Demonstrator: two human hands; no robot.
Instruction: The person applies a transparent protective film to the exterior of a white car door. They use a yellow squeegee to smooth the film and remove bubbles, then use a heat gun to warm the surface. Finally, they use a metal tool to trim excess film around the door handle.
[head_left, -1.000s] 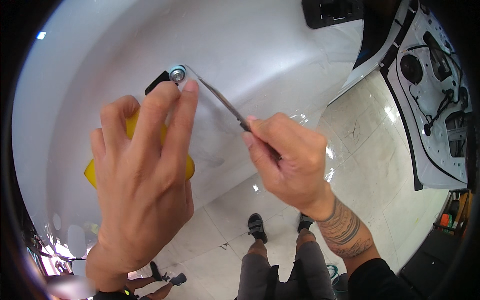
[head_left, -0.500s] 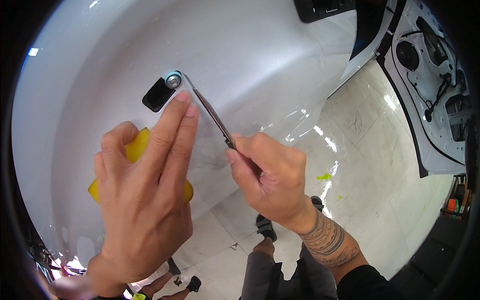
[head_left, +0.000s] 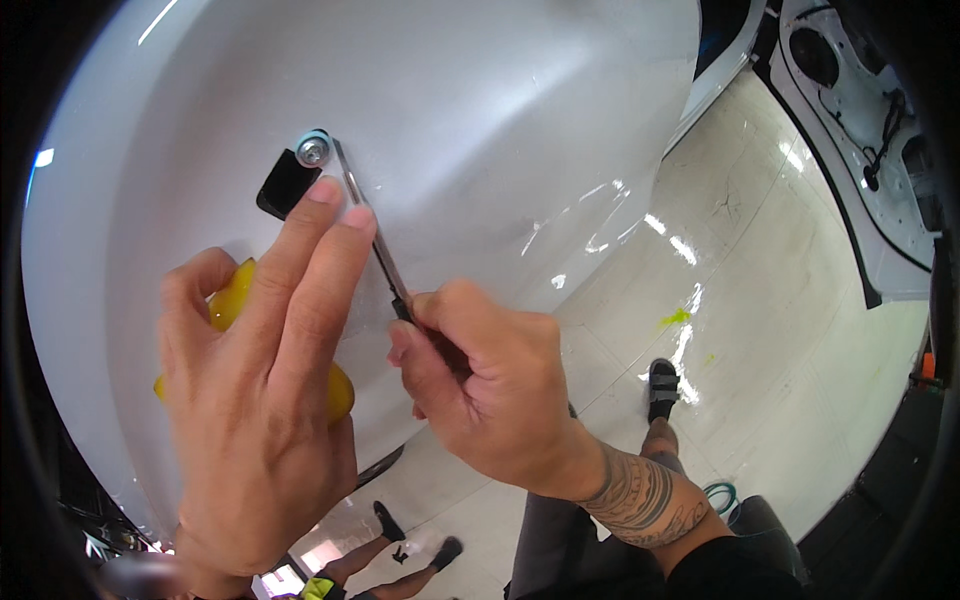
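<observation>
A white, glossy curved car panel [head_left: 450,130] fills much of the view. In it sits a round metal bolt [head_left: 313,151] with a pale blue ring, beside a dark rectangular opening [head_left: 285,188]. My right hand [head_left: 490,390] is closed around the handle of a slim craft knife [head_left: 385,262], its blade tip against the panel just right of the bolt. My left hand [head_left: 255,400] lies over a yellow squeegee [head_left: 232,300], mostly hidden under the palm. Its index and middle fingers stretch toward the bolt, the middle fingertip close beside the blade.
At the far right stands a stripped car door [head_left: 880,150] with exposed wiring. Pale glossy floor tiles [head_left: 760,300] carry a bright green smear [head_left: 676,317]. My sandalled foot [head_left: 662,390] is below the panel's edge. Another person's legs [head_left: 400,560] show at the bottom.
The view has shifted, so the bolt and both hands appear further left. My right hand is lower and closer to my left, the knife standing steeper. My foot has stepped right.
</observation>
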